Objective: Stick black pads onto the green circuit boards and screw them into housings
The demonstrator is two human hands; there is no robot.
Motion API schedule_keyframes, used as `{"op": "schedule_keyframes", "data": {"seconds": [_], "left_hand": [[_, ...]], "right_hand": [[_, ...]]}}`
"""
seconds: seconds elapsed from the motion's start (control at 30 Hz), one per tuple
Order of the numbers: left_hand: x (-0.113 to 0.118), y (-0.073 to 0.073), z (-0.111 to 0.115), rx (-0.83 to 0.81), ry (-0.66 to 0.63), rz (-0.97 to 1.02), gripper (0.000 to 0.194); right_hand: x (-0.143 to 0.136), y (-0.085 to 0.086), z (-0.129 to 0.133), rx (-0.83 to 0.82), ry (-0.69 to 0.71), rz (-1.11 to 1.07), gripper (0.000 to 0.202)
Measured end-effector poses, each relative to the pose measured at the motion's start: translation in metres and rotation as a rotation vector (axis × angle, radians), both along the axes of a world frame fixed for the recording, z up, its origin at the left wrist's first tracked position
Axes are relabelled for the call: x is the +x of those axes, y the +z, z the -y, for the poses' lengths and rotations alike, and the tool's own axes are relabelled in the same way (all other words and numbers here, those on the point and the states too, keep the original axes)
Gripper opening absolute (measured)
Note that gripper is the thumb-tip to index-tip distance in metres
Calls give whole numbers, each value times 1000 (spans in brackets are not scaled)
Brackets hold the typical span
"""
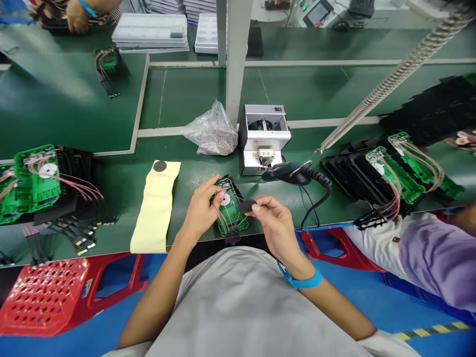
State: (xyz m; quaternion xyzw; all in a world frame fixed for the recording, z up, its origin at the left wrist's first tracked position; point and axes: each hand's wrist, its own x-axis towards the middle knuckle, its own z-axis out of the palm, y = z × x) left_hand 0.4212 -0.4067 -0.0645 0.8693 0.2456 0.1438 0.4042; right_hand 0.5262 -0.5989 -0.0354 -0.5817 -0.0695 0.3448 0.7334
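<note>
Between thumb and fingertips, my right hand (275, 222) pinches a black round pad (247, 206), held just over the right side of a green circuit board assembly (233, 210). My left hand (203, 206) is closed on the left edge of that assembly, its thumb beside a white disc (225, 199) on it. Pink wires run across the assembly, which lies at the table's front edge. To the left, a yellow backing strip (154, 208) carries one similar black round pad (160, 166) near its far end.
A screw feeder (263, 141) stands behind my hands, beside a clear bag of screws (219, 139). An electric screwdriver (284, 172) hangs from a coiled spring (394, 77). Stacked green and black assemblies flank me (44, 183). A co-worker's sleeve (427, 258) is at right.
</note>
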Motion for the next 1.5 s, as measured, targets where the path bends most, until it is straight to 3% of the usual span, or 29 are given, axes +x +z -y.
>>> {"op": "schedule_keyframes", "data": {"seconds": [0.07, 0.17, 0.33, 0.53, 0.7, 0.83, 1.0, 1.23, 1.5], "left_hand": [[-1, 3, -6, -15, -40, -12, 34], [-2, 3, -7, 7, -123, -55, 42], [-2, -6, 10, 163, -140, -120, 53], [4, -8, 15, 132, -81, -75, 25], [3, -3, 1, -45, -18, -7, 32], [4, 4, -7, -218, 21, 68, 40], [2, 6, -11, -355, 67, 99, 47], [-2, -3, -11, -388, 69, 120, 45], [-4, -4, -11, -380, 60, 135, 44]], "right_hand": [[3, -10, -4, -37, -44, 38, 34], [4, -14, -10, 5, 4, -148, 36], [-4, 1, -15, 111, 49, -294, 33], [-8, 15, -7, 112, 124, -297, 33], [6, -4, -4, -44, -24, 79, 29], [11, -21, -20, -195, -30, 294, 29], [8, -29, -46, -382, 9, 379, 23], [7, -27, -61, -601, 61, 403, 27], [6, -29, -64, -684, 85, 438, 25]]}}
